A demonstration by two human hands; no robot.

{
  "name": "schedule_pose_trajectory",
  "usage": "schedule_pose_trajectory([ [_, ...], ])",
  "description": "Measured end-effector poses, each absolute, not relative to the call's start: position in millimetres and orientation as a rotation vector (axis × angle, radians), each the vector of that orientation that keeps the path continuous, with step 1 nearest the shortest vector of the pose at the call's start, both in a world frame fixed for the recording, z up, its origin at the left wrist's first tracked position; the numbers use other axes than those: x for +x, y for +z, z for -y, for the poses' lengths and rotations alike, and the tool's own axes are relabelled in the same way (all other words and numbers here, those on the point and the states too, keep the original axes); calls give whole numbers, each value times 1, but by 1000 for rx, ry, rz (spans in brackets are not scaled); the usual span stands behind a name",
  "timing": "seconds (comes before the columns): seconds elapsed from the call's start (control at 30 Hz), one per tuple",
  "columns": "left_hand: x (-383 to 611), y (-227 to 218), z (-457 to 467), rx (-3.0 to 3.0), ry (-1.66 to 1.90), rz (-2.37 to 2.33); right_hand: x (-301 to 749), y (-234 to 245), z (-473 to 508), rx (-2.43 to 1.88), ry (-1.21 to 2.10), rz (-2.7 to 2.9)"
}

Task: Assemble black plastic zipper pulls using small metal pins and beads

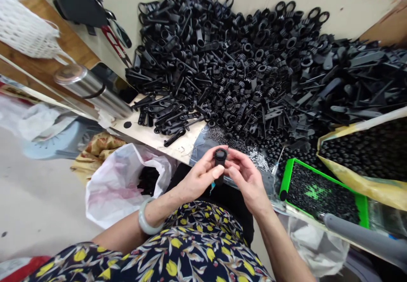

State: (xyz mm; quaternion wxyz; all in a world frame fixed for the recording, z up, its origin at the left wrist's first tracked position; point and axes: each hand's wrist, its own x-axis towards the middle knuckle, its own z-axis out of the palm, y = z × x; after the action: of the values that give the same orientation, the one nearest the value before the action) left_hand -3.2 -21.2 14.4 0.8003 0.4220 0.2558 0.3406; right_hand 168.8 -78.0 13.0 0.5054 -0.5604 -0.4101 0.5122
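Both my hands meet in front of my body, holding a small black plastic part (pixel 220 159) with a round ring head and a short stem. My left hand (pixel 200 177) pinches it between thumb and fingers, and a pale bangle sits on that wrist. My right hand (pixel 248 181) presses its fingertips against the other side of the part. Just beyond my hands, a large heap of black moulded plastic pieces (pixel 229 65) covers the table. A scatter of tiny silvery pins (pixel 259 161) lies nearest my right hand.
A green tray of small black beads (pixel 318 193) and a yellow-lined bag of black pieces (pixel 365 159) stand to the right. A grey tool handle (pixel 365 239) juts in at lower right. A white plastic bag (pixel 121 184) sits at left, beside a steel flask (pixel 92 89) and red-handled snips (pixel 116 44).
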Motion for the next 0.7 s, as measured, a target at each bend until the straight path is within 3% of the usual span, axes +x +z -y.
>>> schedule_pose_trajectory([
  [0.2,5,16,20,764,859,-598,159,6,93,-1589,805,1177],
  [0.37,4,17,23,674,801,-725,155,18,81,-1602,846,1461],
  [0.7,-7,13,20,1047,693,-700,139,10,77,-1458,1126,1177],
])
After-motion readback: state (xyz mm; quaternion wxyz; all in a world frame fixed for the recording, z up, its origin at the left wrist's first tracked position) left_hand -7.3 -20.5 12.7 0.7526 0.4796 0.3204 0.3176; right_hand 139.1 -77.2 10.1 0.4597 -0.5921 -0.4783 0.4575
